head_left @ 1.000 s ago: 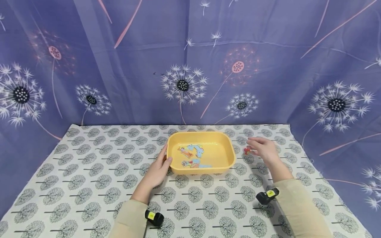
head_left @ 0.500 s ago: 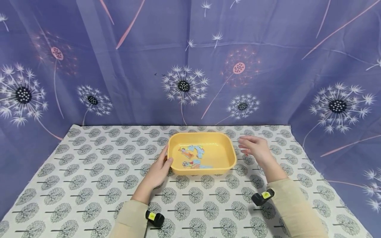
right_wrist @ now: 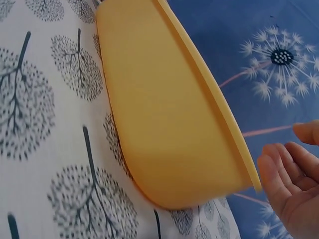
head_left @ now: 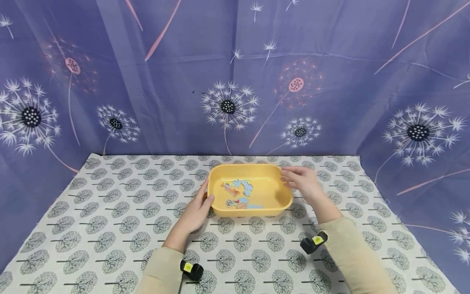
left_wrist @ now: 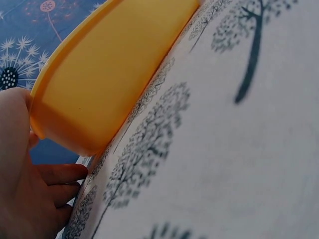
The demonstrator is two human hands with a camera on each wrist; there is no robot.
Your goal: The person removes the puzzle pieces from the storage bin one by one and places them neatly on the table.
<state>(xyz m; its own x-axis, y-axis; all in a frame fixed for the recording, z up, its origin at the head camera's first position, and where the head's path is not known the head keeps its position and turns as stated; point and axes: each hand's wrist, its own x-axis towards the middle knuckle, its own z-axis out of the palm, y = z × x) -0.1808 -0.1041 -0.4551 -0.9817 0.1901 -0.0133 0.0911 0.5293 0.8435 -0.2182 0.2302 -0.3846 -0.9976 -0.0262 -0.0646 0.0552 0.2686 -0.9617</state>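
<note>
A yellow plastic tray (head_left: pixel 268 190) sits on the cloth in front of me. Flat cartoon cut-outs, among them an orange one (head_left: pixel 231 190) and light-blue ones (head_left: pixel 247 188), lie in its left half. My left hand (head_left: pixel 194 210) grips the tray's left end, thumb at the rim and fingers along the outside. My right hand (head_left: pixel 302 183) hovers at the right rim with bent fingers. In the right wrist view its fingers (right_wrist: pixel 279 174) are just beyond the rim. The small red piece seen earlier at its fingertips is out of sight; whether it is still held is unclear.
A white cloth with tree prints (head_left: pixel 147 228) covers the table. Behind it hangs a purple dandelion-print curtain (head_left: pixel 165 102). Each sleeve carries a small black camera, one on the left wrist (head_left: pixel 192 270) and one on the right wrist (head_left: pixel 313 242).
My right hand has moved left from beside the tray to its right rim. A red piece showed at its fingers earlier and no longer shows. My left hand has kept its place.
</note>
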